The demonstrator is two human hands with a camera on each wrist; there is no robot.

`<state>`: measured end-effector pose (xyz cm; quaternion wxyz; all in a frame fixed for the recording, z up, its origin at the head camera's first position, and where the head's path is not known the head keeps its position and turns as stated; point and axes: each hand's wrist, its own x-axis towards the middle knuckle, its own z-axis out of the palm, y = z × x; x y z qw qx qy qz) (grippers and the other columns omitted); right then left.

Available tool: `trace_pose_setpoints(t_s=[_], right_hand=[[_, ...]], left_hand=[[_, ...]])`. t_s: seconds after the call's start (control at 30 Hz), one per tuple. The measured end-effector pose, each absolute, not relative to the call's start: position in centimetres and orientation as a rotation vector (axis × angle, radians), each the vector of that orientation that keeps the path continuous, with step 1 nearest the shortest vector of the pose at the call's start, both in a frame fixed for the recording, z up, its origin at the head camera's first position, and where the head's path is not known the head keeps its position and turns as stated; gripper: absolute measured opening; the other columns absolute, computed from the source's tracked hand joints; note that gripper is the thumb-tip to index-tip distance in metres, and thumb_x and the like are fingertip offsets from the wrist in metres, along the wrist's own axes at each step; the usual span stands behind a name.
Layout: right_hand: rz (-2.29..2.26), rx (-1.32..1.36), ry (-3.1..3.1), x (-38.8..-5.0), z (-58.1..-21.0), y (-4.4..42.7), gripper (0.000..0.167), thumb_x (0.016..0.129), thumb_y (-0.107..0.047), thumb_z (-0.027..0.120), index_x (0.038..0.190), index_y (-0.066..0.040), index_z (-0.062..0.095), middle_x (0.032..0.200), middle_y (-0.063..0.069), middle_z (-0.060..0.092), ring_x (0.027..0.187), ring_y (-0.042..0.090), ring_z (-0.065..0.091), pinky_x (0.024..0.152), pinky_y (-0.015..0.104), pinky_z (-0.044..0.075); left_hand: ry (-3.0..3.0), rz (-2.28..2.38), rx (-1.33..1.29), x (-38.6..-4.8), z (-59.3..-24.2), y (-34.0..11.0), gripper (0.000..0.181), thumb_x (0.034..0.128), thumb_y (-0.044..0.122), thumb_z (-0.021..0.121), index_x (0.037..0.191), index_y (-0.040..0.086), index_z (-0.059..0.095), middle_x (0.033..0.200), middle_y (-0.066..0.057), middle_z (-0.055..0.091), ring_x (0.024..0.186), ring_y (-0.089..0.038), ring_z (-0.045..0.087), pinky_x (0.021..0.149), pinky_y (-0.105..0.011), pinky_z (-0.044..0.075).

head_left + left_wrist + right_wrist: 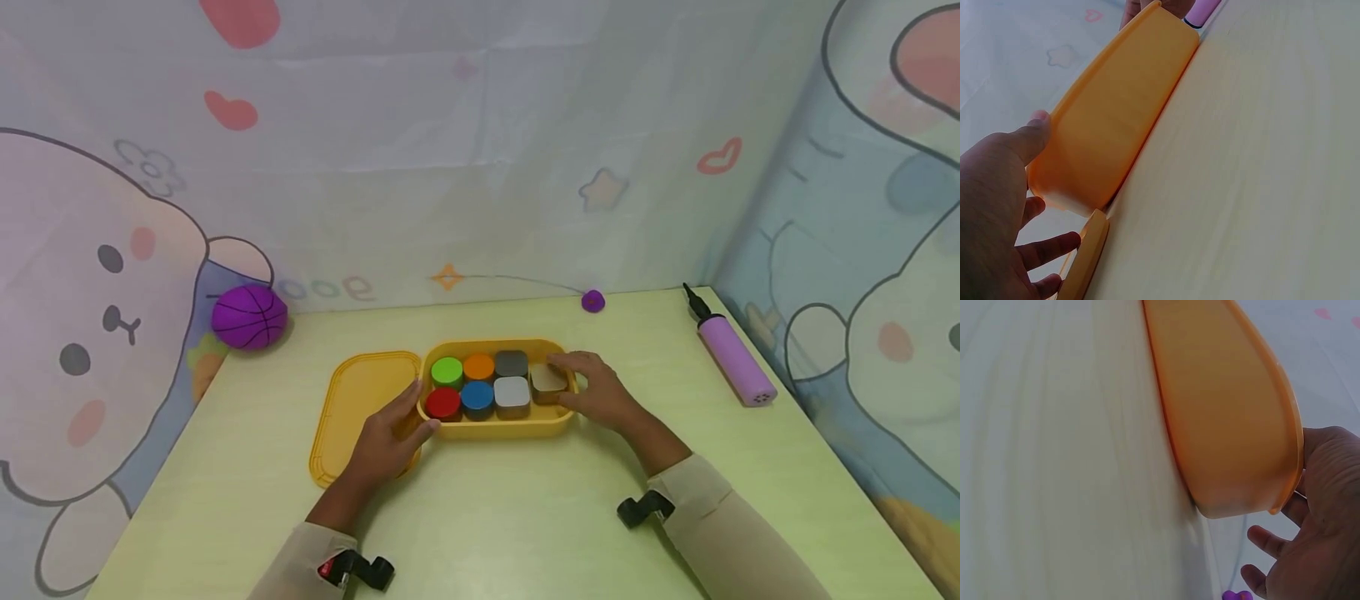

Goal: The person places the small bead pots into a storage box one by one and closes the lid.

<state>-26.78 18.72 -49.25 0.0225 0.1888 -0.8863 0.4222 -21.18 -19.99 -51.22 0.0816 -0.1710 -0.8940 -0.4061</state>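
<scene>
A yellow plastic box (495, 430) stands on the table, holding several small blocks with coloured tops: green (447, 371), orange (478, 367), grey (512, 363), red (442, 402), blue (477, 397) and white (512, 392). My left hand (382, 446) grips the box's left end, thumb at the front corner of the rim. At the right end, my right hand (603, 398) reaches over the rim and holds a cream-topped block (549, 377) between thumb and forefinger, inside the box. In both wrist views the box wall hides the blocks.
The yellow lid (360, 408) lies flat left of the box, partly under my left hand. A purple ball (250, 317) sits at the back left. A small purple object (593, 301) is at the back edge, and a lilac hand pump (737, 360) lies on the right.
</scene>
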Motion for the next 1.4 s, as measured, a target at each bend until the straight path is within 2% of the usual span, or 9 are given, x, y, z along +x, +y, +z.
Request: trace_pose_setpoints(t_s=[0.33, 0.6, 0.7, 0.8, 0.93, 1.07, 1.13, 1.27, 1.4], right_hand=[[1.327, 0.635, -2.69, -27.0, -49.5, 18.7, 0.061, 0.094, -0.007, 0.079, 0.153, -0.002, 0.062, 0.153, 0.026, 0.061, 0.148, 0.051, 0.049, 0.124, 0.071, 0.04], [1.343, 0.606, -2.647, -26.8, -49.0, 18.6, 0.061, 0.096, -0.014, 0.085, 0.152, -0.004, 0.064, 0.158, 0.024, 0.058, 0.151, 0.05, 0.046, 0.123, 0.074, 0.04], [1.365, 0.582, -2.644, -26.6, -48.7, 18.3, 0.064, 0.097, -0.023, 0.085, 0.154, -0.006, 0.063, 0.163, 0.019, 0.057, 0.158, 0.047, 0.038, 0.124, 0.077, 0.035], [1.387, 0.559, -2.615, -26.0, -48.2, 18.0, 0.062, 0.099, -0.024, 0.083, 0.154, -0.005, 0.062, 0.165, 0.015, 0.056, 0.163, 0.045, 0.03, 0.126, 0.084, 0.021], [1.359, 0.574, -2.58, -24.9, -47.4, 17.3, 0.059, 0.1, -0.021, 0.081, 0.152, -0.001, 0.062, 0.165, 0.016, 0.055, 0.164, 0.045, 0.028, 0.123, 0.089, 0.01], [1.348, 0.635, -2.566, -23.8, -46.8, 16.1, 0.06, 0.098, -0.019, 0.083, 0.152, -0.001, 0.063, 0.165, 0.019, 0.054, 0.163, 0.047, 0.028, 0.123, 0.088, 0.015], [1.349, 0.671, -2.546, -23.3, -46.7, 15.4, 0.059, 0.097, -0.017, 0.084, 0.15, -0.001, 0.064, 0.164, 0.021, 0.054, 0.161, 0.049, 0.029, 0.122, 0.087, 0.018], [1.357, 0.709, -2.521, -22.6, -46.5, 14.0, 0.057, 0.095, -0.014, 0.086, 0.147, -0.004, 0.068, 0.162, 0.017, 0.055, 0.159, 0.046, 0.034, 0.122, 0.082, 0.025], [1.337, 0.742, -2.517, -21.9, -46.5, 12.7, 0.054, 0.094, -0.013, 0.087, 0.145, -0.005, 0.07, 0.162, 0.014, 0.055, 0.155, 0.042, 0.042, 0.12, 0.071, 0.042]], left_hand=[[-2.633, -1.224, -0.553, -21.4, -51.6, -20.1, 0.076, 0.1033, 0.031, 0.078, 0.166, 0.006, 0.043, 0.172, -0.012, 0.044, 0.16, -0.034, 0.044, 0.129, -0.053, 0.037], [-2.699, -1.053, -0.58, -21.7, -50.7, -20.6, 0.081, 0.1036, 0.039, 0.076, 0.167, 0.004, 0.041, 0.174, -0.022, 0.041, 0.16, -0.043, 0.042, 0.129, -0.062, 0.037], [-2.769, -1.043, -0.511, -21.5, -50.0, -21.8, 0.088, 0.1035, 0.043, 0.075, 0.17, 0.003, 0.035, 0.175, -0.02, 0.039, 0.162, -0.044, 0.039, 0.131, -0.062, 0.035], [-2.821, -1.053, -0.423, -21.3, -49.3, -23.1, 0.092, 0.1043, 0.048, 0.073, 0.172, 0.004, 0.03, 0.177, -0.019, 0.036, 0.163, -0.045, 0.036, 0.132, -0.064, 0.031], [-2.881, -0.99, -0.332, -21.3, -48.7, -25.0, 0.096, 0.1047, 0.054, 0.069, 0.174, 0.005, 0.024, 0.18, -0.021, 0.029, 0.164, -0.05, 0.03, 0.132, -0.076, 0.02], [-2.987, -0.922, -0.202, -21.5, -48.7, -27.1, 0.105, 0.1035, 0.063, 0.066, 0.176, 0.007, 0.015, 0.182, -0.025, 0.018, 0.165, -0.056, 0.019, 0.123, -0.09, 0.004], [-3.028, -0.921, -0.137, -21.6, -48.8, -28.0, 0.108, 0.1029, 0.066, 0.065, 0.177, 0.009, 0.011, 0.183, -0.026, 0.012, 0.165, -0.058, 0.014, 0.121, -0.092, -0.001], [-3.06, -0.93, -0.061, -21.9, -49.0, -29.1, 0.11, 0.1026, 0.069, 0.063, 0.177, 0.009, 0.008, 0.182, -0.029, 0.005, 0.164, -0.062, 0.01, 0.12, -0.093, -0.002], [-3.083, -0.924, -0.013, -21.9, -49.3, -29.6, 0.109, 0.1034, 0.068, 0.061, 0.177, 0.009, 0.007, 0.182, -0.031, 0.003, 0.164, -0.063, 0.009, 0.121, -0.093, 0.001]])
